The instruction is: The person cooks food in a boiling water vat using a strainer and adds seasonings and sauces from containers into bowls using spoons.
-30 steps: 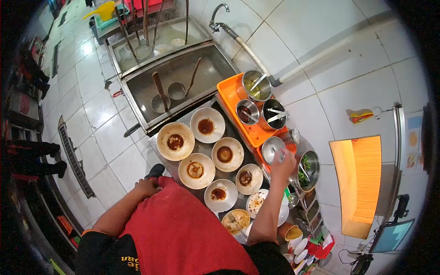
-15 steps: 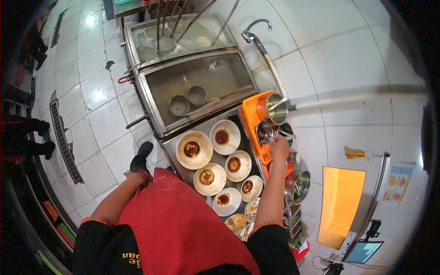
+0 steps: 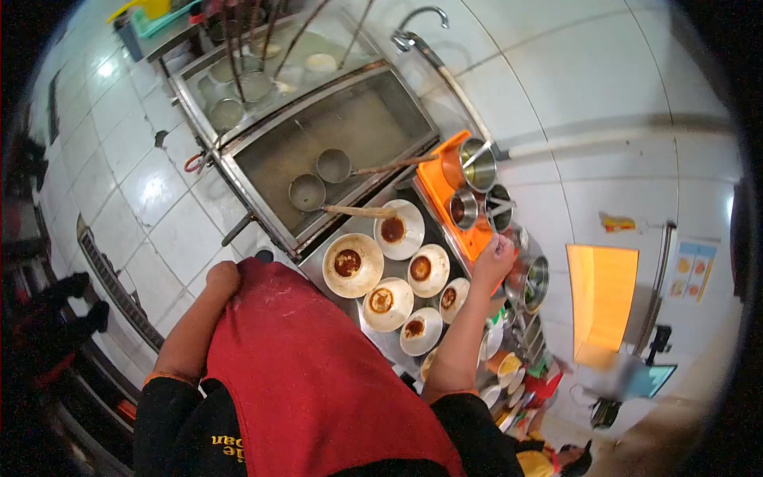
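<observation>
My right hand point(image 3: 497, 258) is closed beside the orange tray point(image 3: 470, 238), near the steel containers; what its fingers hold, if anything, is hidden. On the tray, a small steel cup point(image 3: 463, 208) of dark sauce stands next to a larger steel pot point(image 3: 478, 165) with a utensil in it. Another steel pot point(image 3: 499, 208) with a pale handle sits alongside. Several white bowls with brown sauce, among them a large bowl point(image 3: 362, 269), lie on the steel counter left of my right forearm. My left hand point(image 3: 223, 280) is at the edge of my red apron point(image 3: 294, 350), its fingers hidden.
Two ladles point(image 3: 307, 192) lie in a steel tank point(image 3: 262, 171) of cloudy water, handles reaching over its edge. Behind it is a second tank point(image 3: 294, 56) with sticks rising from it. A tap point(image 3: 404, 40) and pipe follow the wall. A person point(image 3: 540, 459) appears at lower right.
My right hand has moved away from the small steel cup, towards the tray's near end. My left hand has shifted along the apron's edge. The view has turned, bringing more of the lower right into sight.
</observation>
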Demonstrator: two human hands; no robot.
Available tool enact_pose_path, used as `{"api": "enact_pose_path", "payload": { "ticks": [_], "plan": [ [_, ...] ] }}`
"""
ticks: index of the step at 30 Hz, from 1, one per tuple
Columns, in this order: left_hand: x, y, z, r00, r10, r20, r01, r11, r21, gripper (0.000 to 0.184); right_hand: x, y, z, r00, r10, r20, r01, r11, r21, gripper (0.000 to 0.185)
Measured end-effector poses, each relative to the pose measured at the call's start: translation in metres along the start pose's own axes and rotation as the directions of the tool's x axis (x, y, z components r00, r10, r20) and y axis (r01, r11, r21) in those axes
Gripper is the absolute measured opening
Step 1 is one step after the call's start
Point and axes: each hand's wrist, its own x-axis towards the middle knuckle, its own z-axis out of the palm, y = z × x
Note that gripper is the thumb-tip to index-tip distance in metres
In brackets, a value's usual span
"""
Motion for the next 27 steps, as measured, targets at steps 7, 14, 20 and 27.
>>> {"api": "enact_pose_path", "payload": {
  "ticks": [7, 14, 20, 27],
  "plan": [
    [0.011, -0.024, -0.040, 0.996, 0.038, 0.078, -0.043, 0.997, 0.060, 0.047, -0.037, 0.051, -0.075, 0.978, 0.143, -0.155, -0.130, 0.987, 0.089, 0.016],
    [0.014, -0.013, -0.035, 0.989, 0.027, 0.146, -0.036, 0.997, 0.063, 0.058, -0.165, 0.153, -0.073, 0.969, 0.194, 0.151, -0.127, 0.922, -0.367, 0.017],
    [0.013, -0.010, -0.042, 0.990, 0.131, 0.057, -0.130, 0.991, -0.006, 0.058, -0.106, 0.064, -0.062, 0.959, 0.282, 0.019, -0.269, 0.932, -0.243, 0.022],
    [0.021, -0.019, -0.023, 0.993, 0.090, 0.082, -0.087, 0.995, -0.043, 0.056, -0.011, 0.018, 0.040, 0.998, -0.025, 0.059, 0.032, 0.993, -0.116, 0.021]
  ]
}}
